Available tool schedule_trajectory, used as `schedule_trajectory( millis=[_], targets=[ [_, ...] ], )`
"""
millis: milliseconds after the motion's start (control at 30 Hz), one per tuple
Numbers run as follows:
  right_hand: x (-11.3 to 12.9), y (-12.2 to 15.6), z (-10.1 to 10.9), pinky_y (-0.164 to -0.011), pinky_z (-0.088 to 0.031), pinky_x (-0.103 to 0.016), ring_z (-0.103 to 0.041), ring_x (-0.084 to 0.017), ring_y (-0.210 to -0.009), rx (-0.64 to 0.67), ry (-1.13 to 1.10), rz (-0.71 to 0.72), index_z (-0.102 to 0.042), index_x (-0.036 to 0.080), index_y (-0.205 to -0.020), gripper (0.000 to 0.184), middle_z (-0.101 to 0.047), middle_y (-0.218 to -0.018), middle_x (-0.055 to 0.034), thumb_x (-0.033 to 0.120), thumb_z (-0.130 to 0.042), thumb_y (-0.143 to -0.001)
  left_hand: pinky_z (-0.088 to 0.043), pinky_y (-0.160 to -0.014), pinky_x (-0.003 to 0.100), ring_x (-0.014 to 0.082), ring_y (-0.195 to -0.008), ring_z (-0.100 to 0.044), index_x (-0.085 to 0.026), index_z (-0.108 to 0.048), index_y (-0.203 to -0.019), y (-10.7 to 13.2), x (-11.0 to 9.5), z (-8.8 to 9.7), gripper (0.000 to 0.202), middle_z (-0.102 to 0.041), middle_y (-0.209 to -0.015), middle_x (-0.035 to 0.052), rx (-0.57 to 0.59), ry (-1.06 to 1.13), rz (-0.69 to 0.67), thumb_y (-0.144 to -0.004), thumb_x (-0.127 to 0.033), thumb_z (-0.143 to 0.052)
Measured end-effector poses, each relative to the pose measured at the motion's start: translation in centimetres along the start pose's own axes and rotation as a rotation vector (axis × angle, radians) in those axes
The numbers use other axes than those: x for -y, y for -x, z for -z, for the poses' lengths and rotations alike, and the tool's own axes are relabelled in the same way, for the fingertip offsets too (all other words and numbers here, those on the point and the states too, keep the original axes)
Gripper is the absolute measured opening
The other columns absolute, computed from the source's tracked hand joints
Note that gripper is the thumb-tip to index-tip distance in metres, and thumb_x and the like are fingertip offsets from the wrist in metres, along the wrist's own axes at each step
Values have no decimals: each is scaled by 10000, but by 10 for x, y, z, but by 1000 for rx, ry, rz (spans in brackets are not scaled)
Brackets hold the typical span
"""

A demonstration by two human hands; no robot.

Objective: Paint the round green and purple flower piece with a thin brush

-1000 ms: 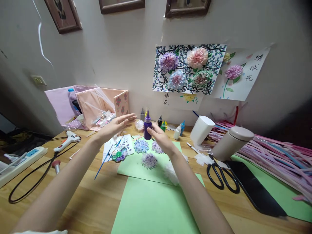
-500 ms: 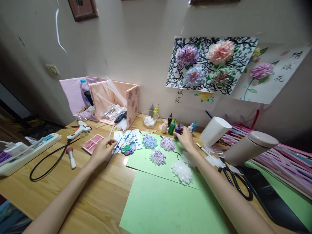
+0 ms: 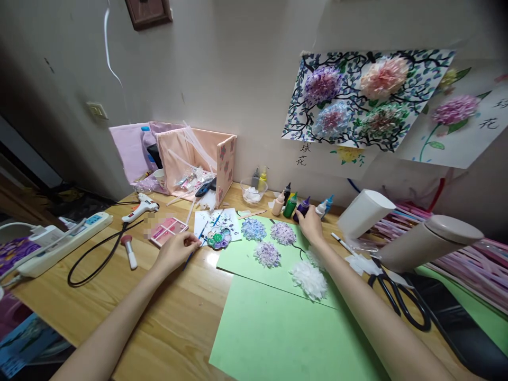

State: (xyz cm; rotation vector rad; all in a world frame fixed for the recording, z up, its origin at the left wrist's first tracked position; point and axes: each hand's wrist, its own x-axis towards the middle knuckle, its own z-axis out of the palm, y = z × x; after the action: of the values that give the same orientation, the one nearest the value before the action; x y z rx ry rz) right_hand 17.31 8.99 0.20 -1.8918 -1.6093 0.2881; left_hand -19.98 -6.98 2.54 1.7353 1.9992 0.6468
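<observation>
My left hand (image 3: 177, 251) is closed in a pinch at a blue paintbrush (image 3: 189, 259), which slants across the edge of a paint-spotted white sheet (image 3: 201, 216). Beside it on that sheet sits a flower-shaped paint palette (image 3: 219, 237) with green and purple wells. My right hand (image 3: 311, 225) reaches to the back, its fingers around a purple paint bottle (image 3: 302, 205). A white bottle (image 3: 320, 209) stands just right of those fingers. Blue and lilac paper flowers (image 3: 267, 254) and a white flower (image 3: 309, 280) lie on green card (image 3: 242, 264); another white one is partly behind my right arm.
Green (image 3: 290, 205) and peach (image 3: 278, 203) bottles stand by a clear bowl (image 3: 254, 191). At left lie a glue gun (image 3: 141, 207), power strip (image 3: 67, 243) and makeup brush (image 3: 128, 251). Black-handled scissors (image 3: 400, 296) and a thermos (image 3: 432, 243) are at right.
My left hand has come slightly nearer along the paintbrush. My right hand stays at the purple bottle. The whole view has shifted, so things appear farther right.
</observation>
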Motion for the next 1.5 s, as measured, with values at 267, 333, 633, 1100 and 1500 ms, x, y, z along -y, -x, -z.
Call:
schedule_trajectory(
  millis=[267, 333, 633, 1100, 1500],
  targets=[
    [8, 28, 23, -821, -434, -406, -584, -337, -1028, -6, 80, 86, -391, 44, -1246, 484, -549, -1181, -274, 233, -476, -809, -395, -625, 280, 224, -748, -611, -208, -669, -733, 6, -13, -5, 349, -697, -787, 45, -37, -24, -18, -758, -495, -473],
    [14, 45, 35, -846, -429, -422, -544, -353, -1103, -26, 100, 118, -315, 34, -1316, 534, -446, -1305, -289, 220, -432, -830, -396, -632, 278, 228, -764, -615, -215, -672, -732, 7, -16, -6, 344, -702, -801, 42, -39, -29, -23, -763, -493, -471],
    [53, 119, 84, -771, -474, -364, -619, -250, -957, 117, -39, 433, -526, 212, -1105, 275, -642, -1091, -89, 244, -359, -889, -370, -596, 284, 260, -782, -617, -209, -614, -744, 11, -11, 1, 324, -684, -786, 69, -112, -250, 133, -731, -516, -509],
    [92, 155, 57, -762, -458, -364, -530, -222, -913, 356, -201, 628, -591, 199, -810, 223, -646, -831, -51, 50, -425, -809, -347, -587, 255, 222, -809, -635, -233, -706, -809, 15, -32, -15, 363, -724, -858, 42, -53, -194, 125, -804, -489, -449],
    [115, 156, 63, -787, -443, -346, -514, -207, -939, 392, -329, 636, -594, 208, -819, 212, -650, -842, -26, 64, -439, -824, -391, -639, 254, 210, -877, -625, -229, -690, -958, -30, -41, -7, 323, -708, -957, 50, -87, -277, 25, -820, -429, -478]
  ],
)
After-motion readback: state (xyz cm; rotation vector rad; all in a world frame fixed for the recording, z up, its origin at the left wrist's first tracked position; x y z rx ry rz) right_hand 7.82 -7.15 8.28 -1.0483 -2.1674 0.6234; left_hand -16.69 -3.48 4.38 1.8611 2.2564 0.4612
